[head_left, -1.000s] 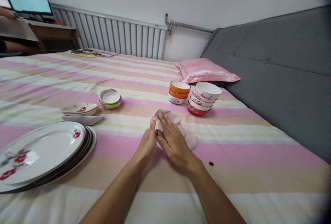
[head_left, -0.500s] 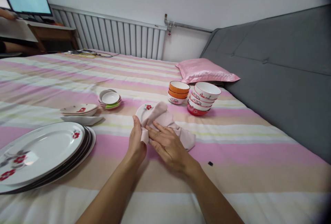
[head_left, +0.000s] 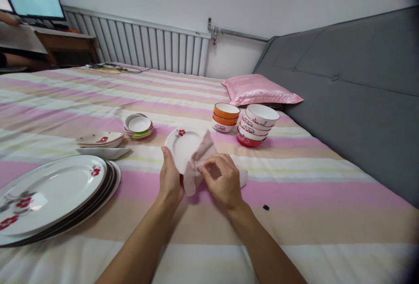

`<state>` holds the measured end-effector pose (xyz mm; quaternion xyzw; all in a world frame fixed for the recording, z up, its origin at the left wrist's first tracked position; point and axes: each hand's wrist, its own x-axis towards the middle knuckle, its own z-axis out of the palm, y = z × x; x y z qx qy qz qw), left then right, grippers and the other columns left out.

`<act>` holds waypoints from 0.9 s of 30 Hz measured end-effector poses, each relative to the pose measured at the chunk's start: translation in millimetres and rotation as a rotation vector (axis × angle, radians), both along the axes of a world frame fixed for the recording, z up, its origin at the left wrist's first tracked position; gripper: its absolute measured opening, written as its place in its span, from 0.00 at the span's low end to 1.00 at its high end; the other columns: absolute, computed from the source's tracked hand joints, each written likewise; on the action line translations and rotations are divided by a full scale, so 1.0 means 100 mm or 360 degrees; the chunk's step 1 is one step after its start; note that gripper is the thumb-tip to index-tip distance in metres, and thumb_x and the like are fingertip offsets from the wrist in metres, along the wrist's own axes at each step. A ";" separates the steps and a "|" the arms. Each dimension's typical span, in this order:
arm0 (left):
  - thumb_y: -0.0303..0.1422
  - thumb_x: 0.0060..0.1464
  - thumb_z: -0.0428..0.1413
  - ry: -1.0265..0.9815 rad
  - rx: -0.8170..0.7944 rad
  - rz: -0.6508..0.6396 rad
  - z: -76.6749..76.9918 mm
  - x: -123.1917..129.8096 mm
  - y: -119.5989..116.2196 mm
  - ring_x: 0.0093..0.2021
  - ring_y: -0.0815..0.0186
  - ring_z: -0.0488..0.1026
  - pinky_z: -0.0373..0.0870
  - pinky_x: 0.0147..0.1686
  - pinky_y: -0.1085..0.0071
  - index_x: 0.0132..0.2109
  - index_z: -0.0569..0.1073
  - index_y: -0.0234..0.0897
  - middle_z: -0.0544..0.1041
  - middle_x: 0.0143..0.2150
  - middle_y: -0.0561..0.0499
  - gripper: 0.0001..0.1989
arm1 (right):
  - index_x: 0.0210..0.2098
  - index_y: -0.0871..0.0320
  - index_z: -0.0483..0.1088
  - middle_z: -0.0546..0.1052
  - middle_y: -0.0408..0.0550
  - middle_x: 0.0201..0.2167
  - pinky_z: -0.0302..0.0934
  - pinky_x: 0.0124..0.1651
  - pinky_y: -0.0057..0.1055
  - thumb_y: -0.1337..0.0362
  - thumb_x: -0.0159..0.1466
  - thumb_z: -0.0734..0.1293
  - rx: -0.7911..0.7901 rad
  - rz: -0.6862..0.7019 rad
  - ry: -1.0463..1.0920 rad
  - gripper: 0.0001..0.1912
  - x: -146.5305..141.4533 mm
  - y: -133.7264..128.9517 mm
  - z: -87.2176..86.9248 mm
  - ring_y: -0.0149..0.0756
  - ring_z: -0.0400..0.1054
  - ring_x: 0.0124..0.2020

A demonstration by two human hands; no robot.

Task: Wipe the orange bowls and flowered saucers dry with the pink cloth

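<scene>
A white plate (head_left: 179, 149) with a small red flower near its rim is tilted up in front of me. My left hand (head_left: 170, 178) grips its near left edge, thumb along the rim and the other fingers hidden beneath. A pale pink cloth (head_left: 198, 161) covers the plate's right side and trails down to the bed. Pinched between the thumb and fingers of my right hand (head_left: 224, 179) is a fold of that cloth, at the plate's right edge.
Large oval plates (head_left: 65, 188) are stacked at left, with boat-shaped dishes (head_left: 101, 140) and small round dishes (head_left: 140, 124) beyond. Orange-topped bowls (head_left: 225, 118) and red-and-white bowls (head_left: 257, 126) stand behind the cloth. A small black piece (head_left: 266, 207) lies at right on the striped bedsheet (head_left: 310, 223).
My right hand has gone from lying flat on the cloth to pinching it and has shifted slightly right. More of the plate's white face now shows.
</scene>
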<state>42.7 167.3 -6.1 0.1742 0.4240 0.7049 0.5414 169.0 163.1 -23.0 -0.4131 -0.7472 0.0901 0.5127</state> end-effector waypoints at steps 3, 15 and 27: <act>0.56 0.55 0.46 0.0010 0.0008 -0.0030 0.01 0.02 -0.02 0.44 0.60 0.78 0.74 0.45 0.68 0.58 0.70 0.40 0.78 0.50 0.45 0.32 | 0.38 0.57 0.67 0.73 0.52 0.38 0.67 0.42 0.38 0.59 0.57 0.69 -0.0071 -0.0273 0.0225 0.12 -0.01 0.02 -0.03 0.40 0.68 0.40; 0.41 0.48 0.62 0.0203 0.0032 -0.0412 0.03 0.09 -0.15 0.39 0.58 0.78 0.74 0.41 0.65 0.49 0.75 0.34 0.81 0.40 0.43 0.23 | 0.51 0.56 0.65 0.77 0.53 0.46 0.66 0.46 0.36 0.51 0.64 0.60 -0.0631 -0.0105 0.0844 0.21 -0.10 0.08 -0.22 0.41 0.72 0.47; 0.31 0.46 0.58 0.0681 0.0188 -0.0782 0.01 0.07 -0.15 0.34 0.63 0.72 0.67 0.35 0.71 0.39 0.78 0.31 0.78 0.32 0.48 0.12 | 0.37 0.57 0.64 0.74 0.48 0.34 0.61 0.43 0.33 0.54 0.62 0.59 -0.0579 -0.0523 0.1035 0.13 0.01 0.17 -0.20 0.36 0.68 0.38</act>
